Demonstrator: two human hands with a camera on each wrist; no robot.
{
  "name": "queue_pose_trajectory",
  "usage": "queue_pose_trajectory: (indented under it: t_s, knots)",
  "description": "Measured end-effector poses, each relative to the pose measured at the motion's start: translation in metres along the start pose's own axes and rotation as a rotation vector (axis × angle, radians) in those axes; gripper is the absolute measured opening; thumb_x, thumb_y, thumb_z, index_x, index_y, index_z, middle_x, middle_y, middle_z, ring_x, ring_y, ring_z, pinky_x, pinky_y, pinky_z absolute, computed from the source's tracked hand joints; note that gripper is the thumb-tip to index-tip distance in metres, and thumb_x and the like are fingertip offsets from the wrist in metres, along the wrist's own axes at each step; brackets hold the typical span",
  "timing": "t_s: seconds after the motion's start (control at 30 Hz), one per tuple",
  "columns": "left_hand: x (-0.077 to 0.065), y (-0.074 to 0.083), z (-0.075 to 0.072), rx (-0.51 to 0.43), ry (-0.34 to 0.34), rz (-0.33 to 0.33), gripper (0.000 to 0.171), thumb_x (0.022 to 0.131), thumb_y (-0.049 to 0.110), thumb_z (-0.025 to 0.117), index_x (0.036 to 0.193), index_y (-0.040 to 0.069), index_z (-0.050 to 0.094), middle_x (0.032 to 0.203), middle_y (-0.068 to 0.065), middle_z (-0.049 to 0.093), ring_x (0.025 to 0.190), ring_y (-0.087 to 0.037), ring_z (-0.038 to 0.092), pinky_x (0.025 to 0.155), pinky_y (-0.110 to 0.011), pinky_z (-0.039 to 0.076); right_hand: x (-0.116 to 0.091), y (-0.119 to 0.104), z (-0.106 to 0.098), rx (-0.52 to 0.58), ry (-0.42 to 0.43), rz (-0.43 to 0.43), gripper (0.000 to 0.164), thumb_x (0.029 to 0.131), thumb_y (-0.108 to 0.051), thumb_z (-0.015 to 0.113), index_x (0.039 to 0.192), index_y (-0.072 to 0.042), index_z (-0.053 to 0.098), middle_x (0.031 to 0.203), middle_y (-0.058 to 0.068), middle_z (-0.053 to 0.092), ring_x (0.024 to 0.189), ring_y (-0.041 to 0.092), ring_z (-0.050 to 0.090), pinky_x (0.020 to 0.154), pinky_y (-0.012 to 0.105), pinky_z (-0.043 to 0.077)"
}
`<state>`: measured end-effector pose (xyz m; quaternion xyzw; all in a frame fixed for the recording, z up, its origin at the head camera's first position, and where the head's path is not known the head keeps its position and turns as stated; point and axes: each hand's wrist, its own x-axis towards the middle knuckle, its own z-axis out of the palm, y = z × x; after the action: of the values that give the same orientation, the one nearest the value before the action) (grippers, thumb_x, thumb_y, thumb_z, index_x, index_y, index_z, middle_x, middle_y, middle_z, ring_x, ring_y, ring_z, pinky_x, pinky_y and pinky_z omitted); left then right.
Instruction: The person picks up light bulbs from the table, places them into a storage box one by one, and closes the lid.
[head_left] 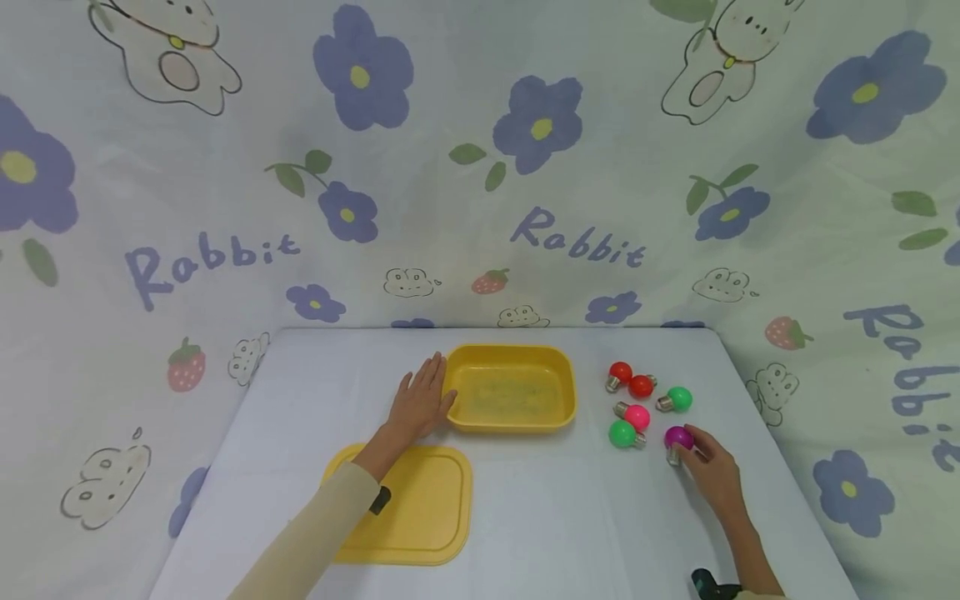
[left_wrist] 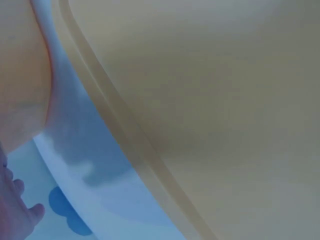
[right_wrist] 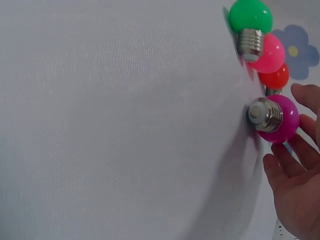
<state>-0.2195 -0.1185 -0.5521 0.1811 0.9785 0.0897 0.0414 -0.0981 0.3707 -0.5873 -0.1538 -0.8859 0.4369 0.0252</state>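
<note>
In the head view, my left hand (head_left: 418, 400) lies with straight fingers against the left side of a yellow plastic bin (head_left: 513, 423). Its forearm crosses a flat yellow lid (head_left: 427, 508). My right hand (head_left: 716, 475) is at a purple light bulb (head_left: 678, 437), which has a silver screw base and lies on the table. In the right wrist view, loosely bent fingers (right_wrist: 290, 160) spread around the bulb's coloured globe, without a clear grip. The left wrist view shows mostly the pale yellow lid (left_wrist: 215, 100).
Beyond the purple bulb lie two red bulbs (head_left: 641, 386), a pink bulb (head_left: 638, 417), a green bulb (head_left: 622, 433) and another green bulb (head_left: 680, 398). The white table (head_left: 555, 508) meets a patterned curtain (head_left: 450, 250) at the back and sides.
</note>
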Motion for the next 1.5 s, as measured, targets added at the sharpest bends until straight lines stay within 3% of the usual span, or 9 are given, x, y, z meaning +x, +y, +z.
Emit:
queue_pose_trajectory:
  t_s: [0.43,0.67,1.03,1.3,1.37,1.5]
  knots:
    - [0.0,0.0,-0.001,-0.002,-0.009,0.0,0.07,0.108,0.041,0.037,0.158,-0.003,0.014,0.165,-0.017,0.011,0.15,-0.032,0.016,0.117,-0.057,0.019,0.004,-0.003,0.013,0.031,0.02,0.01,0.048,0.098,-0.018,0.066,0.139,0.001,0.05,0.14,0.027,0.05,0.13,0.047,0.046,0.1,0.046,0.042]
    - [0.002,0.0,-0.001,0.013,-0.007,0.011,0.07,0.108,0.042,0.035,0.157,-0.004,0.014,0.165,-0.017,0.01,0.15,-0.032,0.016,0.116,-0.056,0.02,0.005,-0.003,0.018,0.025,0.037,0.048,0.052,0.098,-0.014,0.065,0.144,0.0,0.046,0.143,0.027,0.047,0.133,0.046,0.043,0.101,0.049,0.043]
    - [0.002,0.0,-0.001,0.016,-0.033,0.002,0.071,0.108,0.042,0.034,0.158,-0.003,0.011,0.165,-0.017,0.008,0.15,-0.031,0.013,0.117,-0.055,0.018,0.0,-0.01,0.014,0.013,0.088,0.026,0.051,0.096,-0.011,0.068,0.141,0.003,0.05,0.142,0.029,0.048,0.131,0.046,0.047,0.098,0.047,0.044]
    - [0.001,0.001,-0.002,0.056,-0.02,0.002,0.07,0.108,0.042,0.034,0.158,-0.003,0.014,0.165,-0.016,0.01,0.151,-0.03,0.014,0.118,-0.053,0.016,-0.005,-0.03,0.013,0.017,0.171,-0.174,0.052,0.095,-0.02,0.072,0.139,0.001,0.055,0.136,0.025,0.056,0.124,0.044,0.054,0.091,0.022,0.045]
    - [0.0,0.002,-0.002,0.066,-0.009,0.004,0.07,0.108,0.042,0.035,0.157,-0.003,0.015,0.165,-0.017,0.012,0.15,-0.03,0.014,0.119,-0.053,0.015,-0.004,-0.034,0.016,0.055,0.179,-0.222,0.053,0.094,-0.022,0.072,0.14,-0.002,0.055,0.136,0.025,0.056,0.125,0.042,0.054,0.093,0.024,0.046]
    - [-0.001,0.003,-0.002,0.083,0.0,0.005,0.07,0.108,0.042,0.036,0.157,-0.004,0.016,0.165,-0.017,0.013,0.151,-0.031,0.014,0.119,-0.052,0.013,-0.002,-0.051,0.021,0.14,0.164,-0.302,0.051,0.093,-0.018,0.074,0.138,-0.003,0.056,0.137,0.023,0.055,0.127,0.04,0.053,0.091,0.014,0.044]
